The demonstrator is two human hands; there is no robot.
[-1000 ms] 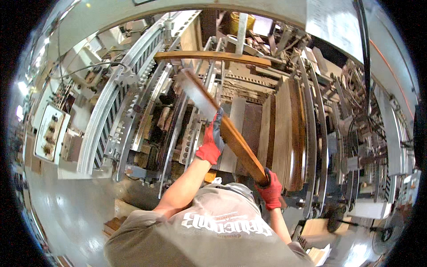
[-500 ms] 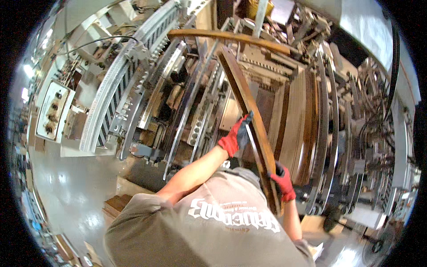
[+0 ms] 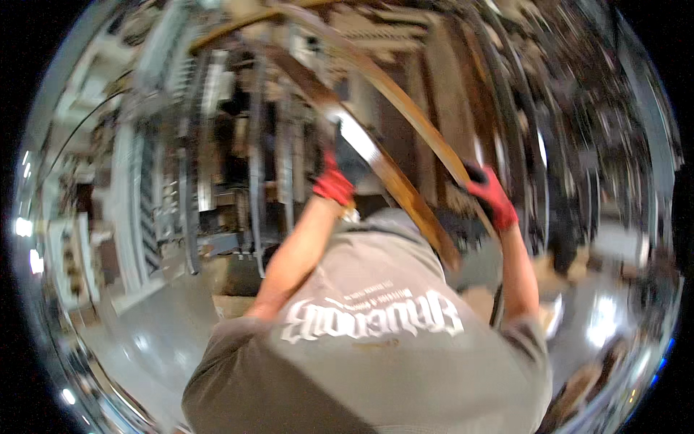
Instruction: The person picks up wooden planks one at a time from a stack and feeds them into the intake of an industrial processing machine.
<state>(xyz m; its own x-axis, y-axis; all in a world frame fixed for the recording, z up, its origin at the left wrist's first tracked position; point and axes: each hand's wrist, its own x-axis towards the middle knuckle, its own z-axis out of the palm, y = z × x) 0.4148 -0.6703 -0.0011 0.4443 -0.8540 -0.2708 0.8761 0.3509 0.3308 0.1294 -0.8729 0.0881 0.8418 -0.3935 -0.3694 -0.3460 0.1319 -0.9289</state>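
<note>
Two long, wood-coloured strips slant across in front of me, with a gap between them. My left hand [image 3: 335,177], in a red and black glove, is at the left edge of the glossy dark brown strip [image 3: 405,189]. Its fingers are smeared by motion but look closed on that strip, whose near end lies close to my shirt. My right hand [image 3: 494,197], gloved the same way, grips the edge of the lighter brown strip [image 3: 412,108] near its lower end. The far ends of both strips are blurred.
Another brown bar [image 3: 231,30] crosses at the upper left. Metal rails [image 3: 257,159] and machine parts run beneath the strips. Right of centre stand long brown boards [image 3: 452,87]. Grey floor [image 3: 163,340] shows at lower left, and a pale box [image 3: 622,242] stands at the right.
The strips lay close together before and now stand apart. My right hand has moved up and to the right with the lighter one; my left hand has shifted left. The whole view has swung.
</note>
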